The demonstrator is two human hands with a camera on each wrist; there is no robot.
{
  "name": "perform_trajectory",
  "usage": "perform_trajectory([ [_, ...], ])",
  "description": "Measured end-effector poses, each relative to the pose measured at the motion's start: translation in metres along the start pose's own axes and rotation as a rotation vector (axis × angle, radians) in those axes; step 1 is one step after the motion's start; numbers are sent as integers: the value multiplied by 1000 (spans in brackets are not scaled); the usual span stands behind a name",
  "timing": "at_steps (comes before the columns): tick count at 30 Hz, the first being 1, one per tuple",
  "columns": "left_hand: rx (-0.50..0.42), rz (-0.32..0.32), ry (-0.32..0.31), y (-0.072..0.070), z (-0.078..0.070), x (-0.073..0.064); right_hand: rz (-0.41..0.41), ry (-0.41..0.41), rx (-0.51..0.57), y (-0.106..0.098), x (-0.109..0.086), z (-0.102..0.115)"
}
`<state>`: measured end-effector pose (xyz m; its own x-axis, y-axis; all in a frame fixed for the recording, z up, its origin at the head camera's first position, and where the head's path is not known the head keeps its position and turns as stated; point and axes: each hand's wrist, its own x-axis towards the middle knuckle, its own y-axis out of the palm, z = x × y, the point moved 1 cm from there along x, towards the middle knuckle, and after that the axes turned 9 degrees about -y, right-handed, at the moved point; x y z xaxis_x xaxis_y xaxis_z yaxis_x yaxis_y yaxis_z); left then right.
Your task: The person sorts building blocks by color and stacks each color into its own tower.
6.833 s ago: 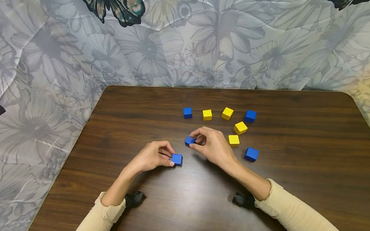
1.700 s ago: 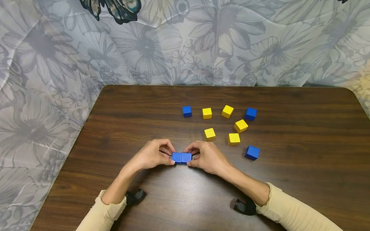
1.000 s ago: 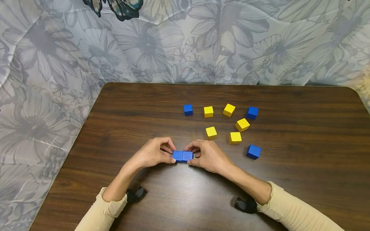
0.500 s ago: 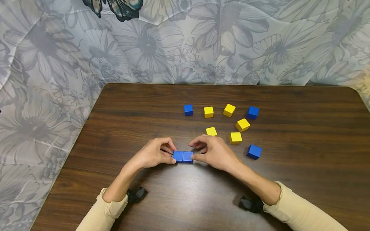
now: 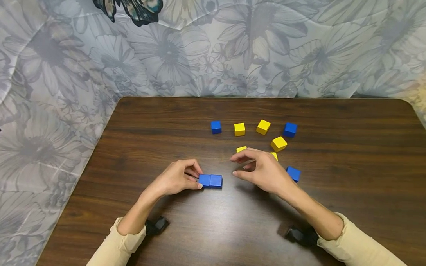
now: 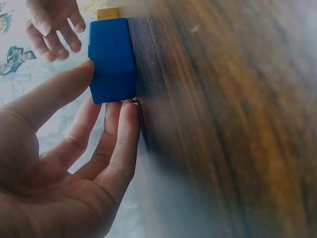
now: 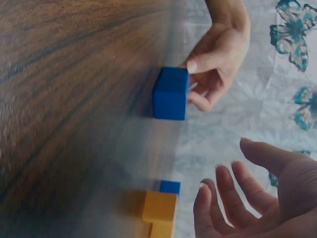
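Two blue blocks lie side by side on the table, faces meeting in a short row. My left hand (image 5: 176,176) pinches the left blue block (image 5: 204,181) between thumb and fingers; the left wrist view shows the thumb on one side of the blue row (image 6: 113,59) and fingertips at its end. Beside it, the right blue block (image 5: 216,181) is untouched. My right hand (image 5: 264,172) hovers to the right, thumb and fingers spread with nothing between them. It partly covers two yellow blocks (image 5: 241,149) and a blue block (image 5: 293,173).
Farther back on the brown wooden table (image 5: 157,123) stand a blue block (image 5: 216,127), a yellow block (image 5: 239,129), another yellow block (image 5: 263,127) and a blue block (image 5: 290,130). One more yellow block (image 5: 278,143) sits just behind my right hand. A floral cloth (image 5: 187,50) hangs behind.
My right hand has brought a blue block against the one at my left hand, let go and drawn away to the right. The left hand has kept its hold.
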<state>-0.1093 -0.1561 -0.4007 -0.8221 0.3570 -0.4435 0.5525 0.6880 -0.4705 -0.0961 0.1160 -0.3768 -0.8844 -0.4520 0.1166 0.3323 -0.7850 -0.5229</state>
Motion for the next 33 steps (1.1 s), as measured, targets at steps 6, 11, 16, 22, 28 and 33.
perform_trajectory([
  [6,7,-8,4,0,0,-1,-55,-77,-25,-15,-7,0],
  [11,8,-19,1,1,0,-3,-86,-69,-48,-29,-16,-5],
  [16,23,-39,7,2,0,-5,-116,-57,-87,-41,-25,-10],
  [22,4,-47,5,3,2,-5,-156,-72,-114,-49,-33,-14],
  [28,0,-53,16,4,5,-5,-169,-58,-154,-57,-39,-18],
  [33,-7,-53,11,3,5,-4,-171,-56,-159,-63,-44,-21],
])
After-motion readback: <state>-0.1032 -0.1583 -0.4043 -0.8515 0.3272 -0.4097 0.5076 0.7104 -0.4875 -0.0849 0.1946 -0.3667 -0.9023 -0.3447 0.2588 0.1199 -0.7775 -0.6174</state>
